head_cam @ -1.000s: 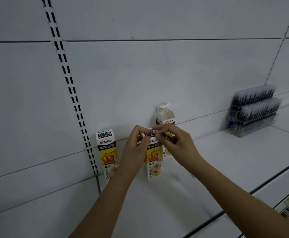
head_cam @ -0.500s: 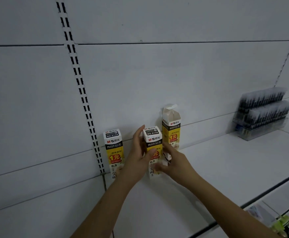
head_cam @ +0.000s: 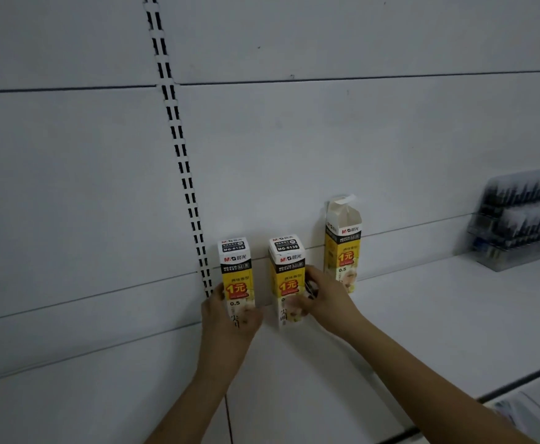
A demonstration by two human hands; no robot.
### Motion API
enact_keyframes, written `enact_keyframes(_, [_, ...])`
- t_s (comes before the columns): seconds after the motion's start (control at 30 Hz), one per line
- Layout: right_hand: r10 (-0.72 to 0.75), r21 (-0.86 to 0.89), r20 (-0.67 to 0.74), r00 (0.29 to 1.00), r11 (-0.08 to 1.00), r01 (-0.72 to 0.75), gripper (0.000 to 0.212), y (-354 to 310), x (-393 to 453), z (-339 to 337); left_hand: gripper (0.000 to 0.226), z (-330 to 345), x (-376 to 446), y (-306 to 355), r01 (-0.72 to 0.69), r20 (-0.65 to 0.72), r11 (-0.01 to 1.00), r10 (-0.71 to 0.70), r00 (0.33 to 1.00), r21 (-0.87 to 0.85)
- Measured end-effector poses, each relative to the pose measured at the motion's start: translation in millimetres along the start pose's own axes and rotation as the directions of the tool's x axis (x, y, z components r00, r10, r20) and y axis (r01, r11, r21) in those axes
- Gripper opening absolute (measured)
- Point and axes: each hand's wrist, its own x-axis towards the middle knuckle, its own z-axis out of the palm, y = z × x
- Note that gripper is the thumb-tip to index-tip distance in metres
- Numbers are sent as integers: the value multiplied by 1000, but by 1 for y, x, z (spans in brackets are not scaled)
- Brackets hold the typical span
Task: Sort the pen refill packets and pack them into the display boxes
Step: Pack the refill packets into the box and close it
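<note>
Three tall yellow, white and black refill boxes stand upright on a white shelf (head_cam: 438,315) against the back panel. My left hand (head_cam: 227,322) wraps the lower part of the left box (head_cam: 236,270), whose top is closed. My right hand (head_cam: 323,299) grips the right side of the middle box (head_cam: 286,270), also closed on top. The right box (head_cam: 342,241) stands apart behind my right hand, its top flaps open.
A clear tiered display rack (head_cam: 521,216) full of dark pens sits at the far right of the shelf. A slotted upright rail (head_cam: 179,145) runs down the back panel left of the boxes. The shelf's dark front edge (head_cam: 518,379) lies at the lower right.
Both hands came down from the middle box's top, which is now closed. My left hand moved left onto the left box, and my right hand holds the middle box's side.
</note>
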Motion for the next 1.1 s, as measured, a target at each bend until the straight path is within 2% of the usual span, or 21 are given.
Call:
enact_keyframes(0.07, [-30, -3, 14, 999, 1000, 30, 41, -3, 3, 6, 65, 8, 8, -7, -31, 61, 999, 30, 998, 18])
enact_keyframes(0.17, [-57, -38, -10, 998, 998, 57, 50, -9, 10, 13, 57, 15, 14, -6, -78, -18, 997, 78, 997, 15])
enact_keyframes(0.27, [-62, -111, -67, 996, 992, 54, 46, -13, 17, 16, 59, 19, 14, -2, -91, -126, 995, 96, 987, 41])
enact_keyframes(0.4, [-27, -211, -72, 997, 977, 11, 60, -12, 14, 11, 62, 19, 11, -5, -84, -119, 987, 100, 988, 136])
enact_keyframes(0.47, [-1, -176, -148, 989, 984, -25, 66, -14, 7, 3, 71, 11, 11, -12, -29, -65, 978, 43, 997, 206])
enact_keyframes(0.5, [9, -141, -209, 978, 989, -39, 61, -18, 3, -3, 75, 5, 7, -15, 5, -44, 970, 6, 999, 242])
enact_keyframes(0.53, [10, -95, -277, 961, 995, -38, 50, -25, -2, -9, 75, -2, 1, -16, 45, -31, 970, -39, 999, 237])
enact_keyframes(0.6, [-36, 25, -412, 910, 998, 51, 24, -47, -15, -23, 55, -19, -18, -7, 73, 30, 988, -78, 997, 137])
enact_keyframes(0.67, [-107, 151, -473, 874, 968, 200, 18, -83, -23, -27, 40, -38, -39, 19, 41, 224, 999, -40, 974, 3])
enact_keyframes(0.7, [-151, 189, -474, 867, 945, 268, 20, -98, -24, -26, 44, -42, -46, 34, 43, 368, 997, -15, 930, -68])
enact_keyframes(0.77, [-220, 308, -360, 906, 889, 338, 20, -123, -23, -4, 58, -45, -61, 54, 113, 563, 978, 4, 827, -173])
enact_keyframes(0.8, [-233, 406, -274, 933, 851, 331, 21, -133, -22, 10, 56, -45, -66, 57, 129, 580, 974, 1, 814, -184])
enact_keyframes(0.9, [-292, 536, -14, 956, 805, 253, 20, -150, -15, 54, 19, -61, -72, 50, 144, 407, 972, -57, 912, -187])
enact_keyframes(0.93, [-314, 555, 94, 945, 804, 212, 26, -156, -13, 66, 18, -72, -75, 42, 170, 350, 961, -86, 933, -216])
enact_keyframes(1.0, [-332, 592, 357, 873, 803, 63, 31, -163, -9, 89, 25, -102, -83, 29, 237, 263, 927, -160, 951, -291])
enact_keyframes(1.03, [-345, 593, 479, 807, 805, -8, 28, -165, -8, 103, 26, -119, -89, 23, 266, 222, 910, -202, 954, -317])
enact_keyframes(1.1, [-384, 582, 610, 694, 811, -63, 17, -175, -12, 132, 27, -151, -103, 10, 320, 173, 886, -276, 945, -335])
